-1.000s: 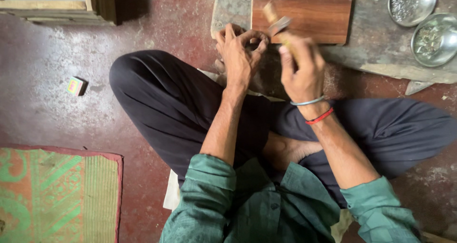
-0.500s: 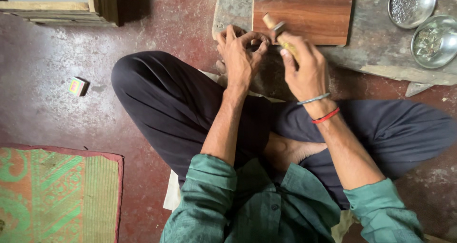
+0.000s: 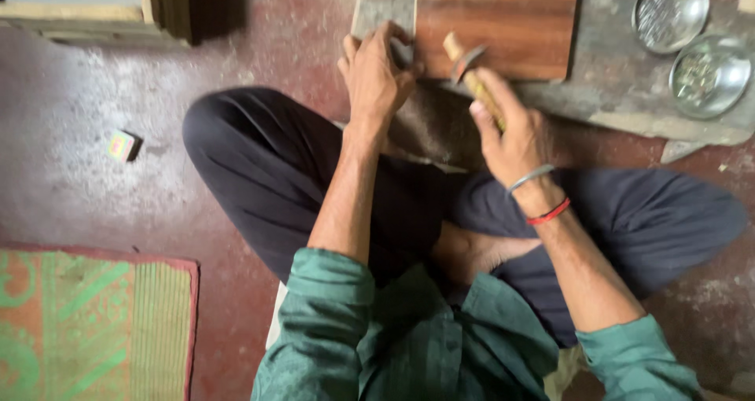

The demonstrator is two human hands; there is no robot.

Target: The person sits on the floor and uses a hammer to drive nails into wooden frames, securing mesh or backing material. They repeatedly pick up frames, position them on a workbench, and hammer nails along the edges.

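Right hand [image 3: 515, 137] wrapped around wooden-handled tool [image 3: 470, 75], metal tip over smooth brown wooden board [image 3: 497, 23]. Left hand [image 3: 376, 75] just beside, fingers curled, pressed against rough grey stone slab [image 3: 383, 4].

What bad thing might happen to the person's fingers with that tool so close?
1. The right hand grips a wooden-handled tool whose metal head sits right beside the left hand on the wooden board. A slip might hit those fingers.
2. The picture is blurred, so things look to be moving, and aim may be harder.
3. Two metal dishes lie near the right elbow's side; a wide swing might knock them.
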